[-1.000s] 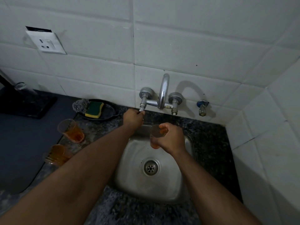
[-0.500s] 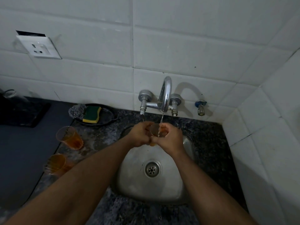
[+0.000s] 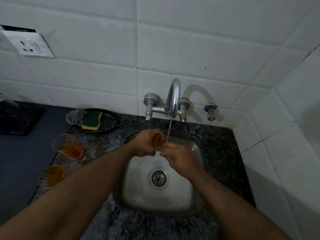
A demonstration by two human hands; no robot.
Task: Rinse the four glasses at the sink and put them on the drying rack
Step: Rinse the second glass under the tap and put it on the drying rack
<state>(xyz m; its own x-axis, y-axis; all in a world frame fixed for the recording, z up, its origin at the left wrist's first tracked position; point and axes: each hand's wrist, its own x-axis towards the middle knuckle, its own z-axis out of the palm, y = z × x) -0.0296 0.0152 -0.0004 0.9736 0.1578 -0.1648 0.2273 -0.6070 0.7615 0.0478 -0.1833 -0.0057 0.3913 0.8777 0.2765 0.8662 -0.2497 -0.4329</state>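
Over the steel sink (image 3: 178,203), both my hands hold one orange-tinted glass (image 3: 156,142) under the running tap (image 3: 174,99). My left hand (image 3: 144,144) curls round the glass from the left. My right hand (image 3: 180,159) grips its right side from below, fingers curled. The glass is mostly hidden between the hands. Water falls from the spout onto the glass and my fingers. Two more orange glasses stand on the counter at the left, one farther back (image 3: 67,147) and one nearer (image 3: 52,175).
A dark dish (image 3: 110,121) behind the glasses holds a green-yellow sponge (image 3: 92,120) and a steel scourer (image 3: 74,116). A dark mat (image 3: 19,156) covers the left counter. White tiled walls close in behind and at the right. A wall socket (image 3: 28,44) sits upper left.
My left hand left the tap handle and came down onto the glass. Water now runs from the spout. The glass has shifted slightly left, under the stream.
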